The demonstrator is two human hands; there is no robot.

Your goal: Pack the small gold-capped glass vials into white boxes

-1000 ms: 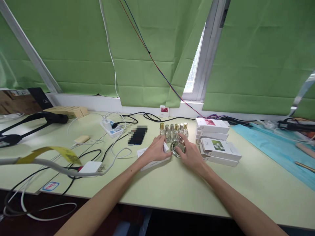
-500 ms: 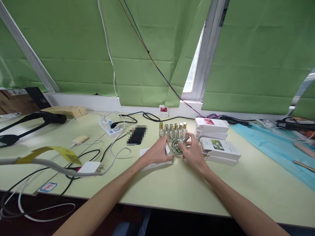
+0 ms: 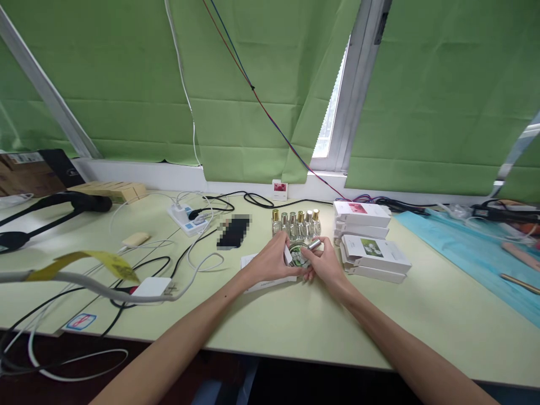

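Your left hand (image 3: 274, 260) curves palm-down around the white cardboard box (image 3: 270, 282), gripping it; your right hand (image 3: 328, 263) angles inward, pinching the round clear glass bottle (image 3: 298, 255) beside the box's open end.

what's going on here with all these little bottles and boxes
A person is working with both hands at a table. The left hand holds a white box lying on it, while the right hand holds a round glass bottle with a silver cap at the box's right end. Behind them, six small glass bottles stand in a row, with stacked white cartons to the right.
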